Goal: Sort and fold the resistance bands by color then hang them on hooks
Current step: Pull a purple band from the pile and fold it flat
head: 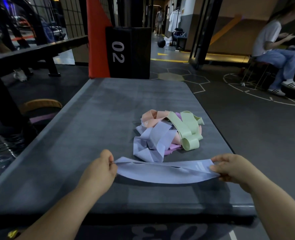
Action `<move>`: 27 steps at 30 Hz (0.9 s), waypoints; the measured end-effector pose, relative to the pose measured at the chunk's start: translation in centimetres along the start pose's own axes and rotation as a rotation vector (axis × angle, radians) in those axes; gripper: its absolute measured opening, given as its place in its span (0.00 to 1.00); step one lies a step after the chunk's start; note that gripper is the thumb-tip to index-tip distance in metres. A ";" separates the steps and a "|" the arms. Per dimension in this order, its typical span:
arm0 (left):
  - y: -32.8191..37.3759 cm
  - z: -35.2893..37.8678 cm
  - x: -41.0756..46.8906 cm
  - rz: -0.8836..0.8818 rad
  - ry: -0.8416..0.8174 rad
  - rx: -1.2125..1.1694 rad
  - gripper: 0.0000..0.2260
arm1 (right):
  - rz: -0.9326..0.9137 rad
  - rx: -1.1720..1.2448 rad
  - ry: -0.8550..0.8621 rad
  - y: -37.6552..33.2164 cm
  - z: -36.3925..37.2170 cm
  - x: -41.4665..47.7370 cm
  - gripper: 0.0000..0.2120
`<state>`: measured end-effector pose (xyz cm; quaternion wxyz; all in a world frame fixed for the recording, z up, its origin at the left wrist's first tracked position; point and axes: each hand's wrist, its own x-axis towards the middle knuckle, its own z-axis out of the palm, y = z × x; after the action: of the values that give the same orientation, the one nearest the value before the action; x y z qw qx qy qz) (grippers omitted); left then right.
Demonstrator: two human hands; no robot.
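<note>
A flat periwinkle band (164, 172) is stretched sideways between both hands, just above the near part of the grey padded worktop (91, 127). The left hand (101, 170) has its grip closed on one end, thumb and curled fingers pinching the loop's fold. The right hand (229, 168) pinches the other end the same way, next to a pale printed patch (202, 166) on the band.

The band sags in a shallow curve and its two layers gape a little in the middle. It looks thin, very light and limp, with no stiffness to hold a crease. It is probably latex or a similar elastic, though the picture is too soft to settle that. Such a strip should fold easily but spring open once let go, and its smooth face may slide on itself. Holding it by the two end folds, as here, seems the right place, since bringing end to end would halve it squarely. A light pull should be enough to flatten it, and a harder one would only stretch it.

Just behind it lies the heap of bands (169, 134), not yet sorted. More periwinkle loops are at the front. A pale green band (186, 129) curls over the right side, a peach band (150, 118) lies at the back, and a lilac band (173, 147) shows from underneath. They overlap and thread through one another, so lifting one by a free loop may drag its neighbours along. No hooks can be seen.
</note>
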<state>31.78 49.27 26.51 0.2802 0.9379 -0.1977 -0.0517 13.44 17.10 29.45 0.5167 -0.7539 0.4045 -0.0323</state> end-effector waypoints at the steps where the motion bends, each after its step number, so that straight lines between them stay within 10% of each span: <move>1: 0.1 -0.1 -0.3 -0.003 0.021 0.001 0.02 | 0.001 0.011 -0.010 -0.1 0.0 -0.1 0.09; 19: -1.8 -1.1 -1.3 0.014 -0.312 -0.255 0.09 | 0.023 -0.300 -0.057 0.2 1.2 0.2 0.13; 27: -2.0 -0.2 0.1 -0.107 -0.212 -0.301 0.08 | 0.015 -0.313 0.008 0.1 1.9 0.3 0.09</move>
<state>32.59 50.83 25.61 0.3919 0.8838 -0.1659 -0.1942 14.48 18.26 28.37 0.3916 -0.8219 0.4124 0.0321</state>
